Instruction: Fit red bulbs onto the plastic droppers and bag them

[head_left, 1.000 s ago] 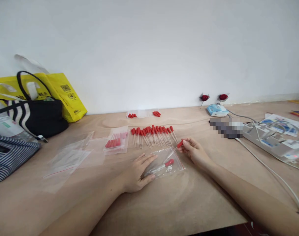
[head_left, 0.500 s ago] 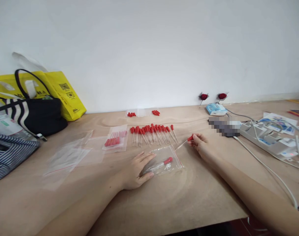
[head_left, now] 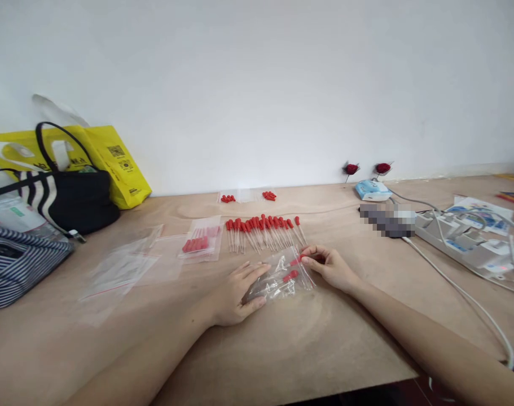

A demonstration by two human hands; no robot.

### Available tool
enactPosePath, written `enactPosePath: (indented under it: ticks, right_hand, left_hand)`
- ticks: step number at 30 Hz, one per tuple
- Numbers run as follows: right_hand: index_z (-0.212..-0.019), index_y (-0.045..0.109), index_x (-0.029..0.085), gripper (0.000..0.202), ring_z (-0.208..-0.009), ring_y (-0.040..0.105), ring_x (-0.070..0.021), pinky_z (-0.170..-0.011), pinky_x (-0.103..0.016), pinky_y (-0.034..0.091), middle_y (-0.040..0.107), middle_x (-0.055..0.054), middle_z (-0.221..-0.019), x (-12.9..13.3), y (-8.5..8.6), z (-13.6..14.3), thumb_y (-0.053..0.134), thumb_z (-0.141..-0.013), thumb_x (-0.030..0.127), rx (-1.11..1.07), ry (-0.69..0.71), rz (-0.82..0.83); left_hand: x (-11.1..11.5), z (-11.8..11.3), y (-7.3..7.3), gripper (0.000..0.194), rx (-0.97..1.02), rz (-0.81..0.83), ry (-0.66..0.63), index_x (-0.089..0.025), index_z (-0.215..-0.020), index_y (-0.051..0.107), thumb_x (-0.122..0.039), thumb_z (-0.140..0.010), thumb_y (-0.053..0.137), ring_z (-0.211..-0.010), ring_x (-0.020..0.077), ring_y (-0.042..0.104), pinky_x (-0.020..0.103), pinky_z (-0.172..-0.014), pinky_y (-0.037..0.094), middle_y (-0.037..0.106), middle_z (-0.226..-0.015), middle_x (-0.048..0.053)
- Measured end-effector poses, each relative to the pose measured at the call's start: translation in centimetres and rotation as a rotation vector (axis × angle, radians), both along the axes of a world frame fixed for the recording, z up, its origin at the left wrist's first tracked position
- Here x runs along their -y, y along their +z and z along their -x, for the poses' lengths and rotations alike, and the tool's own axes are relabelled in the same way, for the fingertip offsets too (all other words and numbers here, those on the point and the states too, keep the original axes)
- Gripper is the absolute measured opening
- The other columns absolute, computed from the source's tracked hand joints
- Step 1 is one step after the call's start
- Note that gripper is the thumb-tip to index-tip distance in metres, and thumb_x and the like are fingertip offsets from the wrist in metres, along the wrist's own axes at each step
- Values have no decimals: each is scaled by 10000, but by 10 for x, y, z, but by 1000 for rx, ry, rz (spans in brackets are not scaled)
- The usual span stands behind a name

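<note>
My left hand lies with fingers and thumb spread across the left end of a clear zip bag, against the table. Inside that bag lies one glass dropper with a red rubber bulb. My right hand is closed at the bag's right end, pinching the red bulb of a second dropper. Its glass stem is in the bag, partly lost in the reflections. Just beyond, several loose red-bulbed droppers lie in a row, bulbs away from me.
A filled bag of droppers and flat zip bags lie left. Small bags of red bulbs sit by the wall. Handbags and a yellow bag stand far left. A power strip with cables and a tissue pack are right.
My right hand has moved left and brought the dropper into the clear bag. My left hand stays on the bag. The view has shifted slightly.
</note>
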State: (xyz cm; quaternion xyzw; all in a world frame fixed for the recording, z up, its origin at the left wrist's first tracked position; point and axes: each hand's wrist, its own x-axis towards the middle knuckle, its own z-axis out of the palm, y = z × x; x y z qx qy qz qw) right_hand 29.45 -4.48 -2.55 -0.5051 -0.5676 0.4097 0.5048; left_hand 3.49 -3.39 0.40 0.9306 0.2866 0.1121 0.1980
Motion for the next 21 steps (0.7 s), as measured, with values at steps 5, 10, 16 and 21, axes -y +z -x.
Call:
enactPosePath:
  ticks: [5, 10, 16, 21]
  right_hand:
    - [-702, 683, 226, 89, -936, 521, -198, -886, -369, 355, 589, -47, -940, -3, -8, 3, 639, -677, 299, 263, 33, -160]
    - [-702, 675, 234, 117, -897, 533, -193, -842, -356, 376, 595, -37, -916, -6, -8, 1, 578, -707, 299, 327, 72, -156]
    - [-676, 559, 190, 114, -561, 509, -133, -556, -258, 383, 564, 0, -614, -60, 5, -21, 586, -652, 298, 350, -346, 44]
    - [-705, 526, 198, 222, -722, 560, -202, -609, -276, 376, 584, -39, -643, -115, 7, -14, 682, -553, 236, 377, -439, 94]
  left_hand:
    - [0, 0, 1, 571, -32, 4, -6, -218, -1334, 258, -333, -816, 470, -1262, 230, 301, 460, -1056, 208, 363, -1365, 63]
    - [0, 0, 4, 577, -42, 14, -3, -226, -1335, 263, -317, -809, 482, -1268, 228, 292, 468, -1058, 198, 352, -1373, 56]
    - [2, 1, 9, 445, -8, 51, 6, -228, -1297, 348, -312, -863, 405, -1280, 209, 271, 474, -1069, 171, 383, -1356, 40]
    - [1, 4, 8, 388, 50, -5, -11, -225, -1229, 451, -278, -845, 430, -1233, 215, 356, 456, -1054, 236, 479, -1281, 44]
